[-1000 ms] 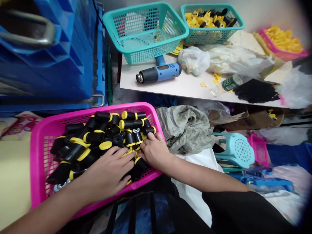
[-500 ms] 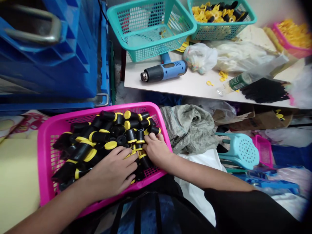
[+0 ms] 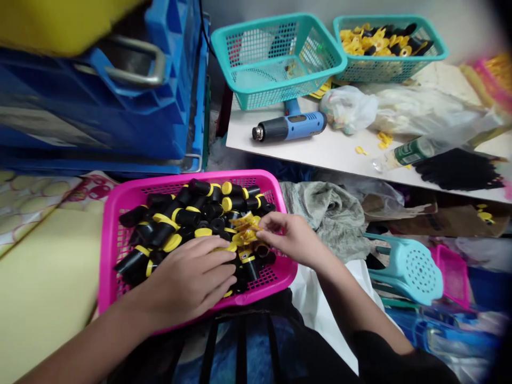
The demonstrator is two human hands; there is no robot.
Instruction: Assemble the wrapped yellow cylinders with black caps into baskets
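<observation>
A pink basket by my body is heaped with black cylinders with yellow caps. My left hand lies palm down over the near part of the heap, its fingers stretched out and slightly apart. Above the basket's right side, my right hand is closed in a pinch on some yellow printed labels, thin and crumpled-looking. Just below them sits a cylinder with a yellow printed band. What lies under my left palm is hidden.
A white table beyond holds a blue heat gun, two teal baskets, plastic bags and black gloves. Blue crates stand at the left. A grey woven sack and a light-blue stool are on the right.
My right hand has risen from among the cylinders and now pinches yellow printed labels. My left hand stays on the heap. The whole view has shifted, with things appearing farther right.
</observation>
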